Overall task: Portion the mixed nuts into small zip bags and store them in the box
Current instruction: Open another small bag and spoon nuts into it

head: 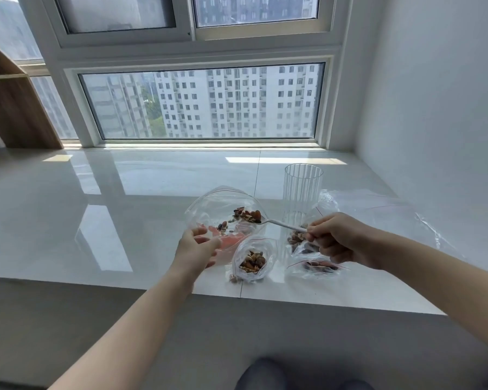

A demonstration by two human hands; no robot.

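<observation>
On a glossy white window ledge [124, 192], seen from above by a head camera, a person works close to the front edge. Their left hand [197, 243] grips the near rim of a large clear zip bag [223, 204], fingers curled around the plastic, holding its mouth open toward the viewer. Mixed nuts [247, 215] sit inside that bag. Their right hand [338, 240] pinches the handle of a white plastic spoon [282, 224], fingers curled around it; the spoon's bowl reaches into the large bag and touches the nuts.

Between the two hands, just behind the ledge's front edge, lies a small zip bag [254, 258] holding a portion of nuts. A few loose nuts [234, 278] lie beside its near left corner. A second small bag with nuts [314, 266] lies below the right hand, also near the front edge. A tall ribbed clear tumbler [303, 190] stands upright behind the right hand. Crumpled clear plastic [378, 209] spreads to the right, toward the white side wall [434, 108].

Left of the bags, the ledge stretches open and bare as far as a wooden shelf unit [14, 108] at the far left corner. A wide window [203, 102] runs along the back edge.
</observation>
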